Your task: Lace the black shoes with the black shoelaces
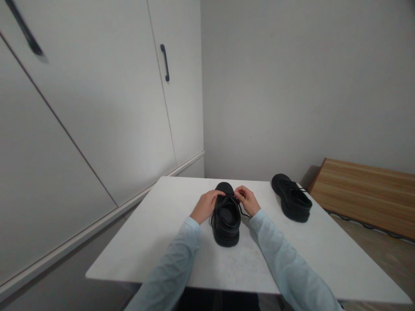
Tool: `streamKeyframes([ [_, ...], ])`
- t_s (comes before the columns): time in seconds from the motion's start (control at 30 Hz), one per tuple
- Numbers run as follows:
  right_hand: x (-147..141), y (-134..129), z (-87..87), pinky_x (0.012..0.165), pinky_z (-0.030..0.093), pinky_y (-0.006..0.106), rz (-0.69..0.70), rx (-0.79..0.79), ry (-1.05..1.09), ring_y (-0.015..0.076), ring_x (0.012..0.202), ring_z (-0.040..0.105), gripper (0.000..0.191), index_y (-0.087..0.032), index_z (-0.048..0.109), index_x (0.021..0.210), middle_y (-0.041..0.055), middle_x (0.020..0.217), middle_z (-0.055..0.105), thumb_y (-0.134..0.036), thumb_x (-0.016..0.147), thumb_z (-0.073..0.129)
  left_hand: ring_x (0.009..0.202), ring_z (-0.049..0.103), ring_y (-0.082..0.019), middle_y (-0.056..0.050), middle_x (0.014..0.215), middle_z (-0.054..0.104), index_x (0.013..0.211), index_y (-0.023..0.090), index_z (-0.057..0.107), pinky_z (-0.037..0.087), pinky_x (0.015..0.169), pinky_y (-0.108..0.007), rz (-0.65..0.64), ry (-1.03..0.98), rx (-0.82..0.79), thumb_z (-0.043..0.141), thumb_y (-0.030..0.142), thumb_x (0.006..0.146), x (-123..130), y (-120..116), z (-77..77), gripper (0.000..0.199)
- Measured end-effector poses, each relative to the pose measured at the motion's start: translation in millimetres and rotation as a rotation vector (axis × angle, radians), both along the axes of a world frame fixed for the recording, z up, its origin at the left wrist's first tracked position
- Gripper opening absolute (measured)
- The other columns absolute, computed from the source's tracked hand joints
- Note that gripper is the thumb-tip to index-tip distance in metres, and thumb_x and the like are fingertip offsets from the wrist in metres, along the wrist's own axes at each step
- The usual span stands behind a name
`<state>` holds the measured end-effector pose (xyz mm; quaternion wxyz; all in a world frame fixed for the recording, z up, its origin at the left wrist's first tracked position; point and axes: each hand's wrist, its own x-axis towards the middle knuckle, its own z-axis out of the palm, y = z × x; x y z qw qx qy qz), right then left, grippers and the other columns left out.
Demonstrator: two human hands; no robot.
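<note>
A black lace-up shoe (227, 231) stands on the white table (155, 224), its toe pointing away from me and its opening towards me. My left hand (205, 204) lies against the left side of the shoe, fingers reaching over its front by the laces. At the right side of the laces, my right hand (247, 200) has its thumb and fingers pinched together; the dark lace there is too small to make out clearly. A loose lace end hangs down at the shoe's right side, near my right wrist. Another lace loop shows at its left side.
A second black shoe (293, 203) stands near the table's right edge. Beyond that edge is a wood-grain board or bench (366, 194). White cabinet doors (97, 108) with dark handles rise at the left, and a plain wall (292, 86) stands behind the table.
</note>
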<state>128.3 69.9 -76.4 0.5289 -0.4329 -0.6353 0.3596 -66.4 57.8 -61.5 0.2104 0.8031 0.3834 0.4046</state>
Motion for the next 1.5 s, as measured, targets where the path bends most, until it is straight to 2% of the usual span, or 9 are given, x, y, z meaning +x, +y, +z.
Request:
streamKeyframes([
  [0.27,5.2,-2.3,5.1,0.050,0.044,0.025,0.058,-0.033,0.067,0.0128,0.057,0.051,0.025,-0.018,0.057,0.080,0.0008,0.067,0.056,-0.041,0.071,0.058,0.099,0.061,-0.015,-0.003,0.102,0.067,0.098,0.020,0.064,0.045,0.091,-0.028,0.005,0.014,0.002,0.036,0.010,0.085,-0.3,1.4,-1.5,0.032],
  [0.4,9.3,-0.8,2.2,0.049,0.045,0.025,0.026,-0.109,-0.001,0.0128,0.058,0.052,0.018,-0.017,0.059,0.078,0.0016,0.071,0.060,-0.028,0.063,0.058,0.099,0.060,-0.015,-0.004,0.103,0.067,0.099,0.019,0.064,0.044,0.092,-0.029,-0.001,0.010,0.002,0.036,0.010,0.085,-0.8,1.0,-1.1,0.033],
  [0.5,12.0,-1.6,1.9,0.051,0.048,0.025,0.076,-0.154,-0.041,0.0132,0.063,0.055,0.018,-0.017,0.062,0.077,0.0022,0.076,0.062,-0.024,0.061,0.059,0.098,0.061,-0.015,-0.004,0.103,0.067,0.099,0.019,0.064,0.045,0.091,-0.029,0.003,0.013,-0.004,0.036,0.010,0.085,-1.3,0.6,-0.7,0.033],
  [0.67,12.0,-4.3,4.2,0.053,0.049,0.026,0.074,-0.117,-0.042,0.0149,0.068,0.057,0.023,-0.016,0.063,0.077,0.0047,0.082,0.064,-0.034,0.063,0.067,0.098,0.061,-0.015,-0.004,0.103,0.067,0.099,0.019,0.064,0.045,0.091,-0.029,0.002,0.011,-0.005,0.036,0.010,0.085,-1.1,0.4,0.0,0.033],
  [0.9,10.8,-3.3,5.7,0.052,0.049,0.027,0.027,-0.081,-0.014,0.0149,0.064,0.057,0.033,-0.016,0.061,0.070,0.0036,0.070,0.062,-0.047,0.062,0.070,0.099,0.061,-0.015,-0.004,0.103,0.067,0.099,0.020,0.064,0.045,0.091,-0.029,0.000,0.016,-0.004,0.036,0.009,0.084,-0.8,-0.1,0.8,0.034],
  [1.13,11.4,-2.9,5.8,0.059,0.048,0.029,0.065,-0.106,0.104,0.0169,0.068,0.061,0.033,-0.017,0.057,0.071,0.0060,0.072,0.068,-0.047,0.064,0.069,0.099,0.061,-0.015,-0.005,0.103,0.067,0.099,0.019,0.064,0.045,0.091,-0.029,0.000,0.006,-0.013,0.035,0.012,0.086,-0.6,-0.5,1.4,0.032],
  [1.5,8.3,-4.2,8.9,0.053,0.044,0.027,0.040,-0.062,0.080,0.0133,0.056,0.052,0.030,-0.018,0.056,0.071,-0.0001,0.061,0.058,-0.045,0.064,0.067,0.100,0.060,-0.016,-0.005,0.104,0.067,0.100,0.020,0.064,0.044,0.093,-0.030,-0.002,0.021,-0.019,0.036,0.015,0.087,-0.8,0.5,1.0,0.031],
])
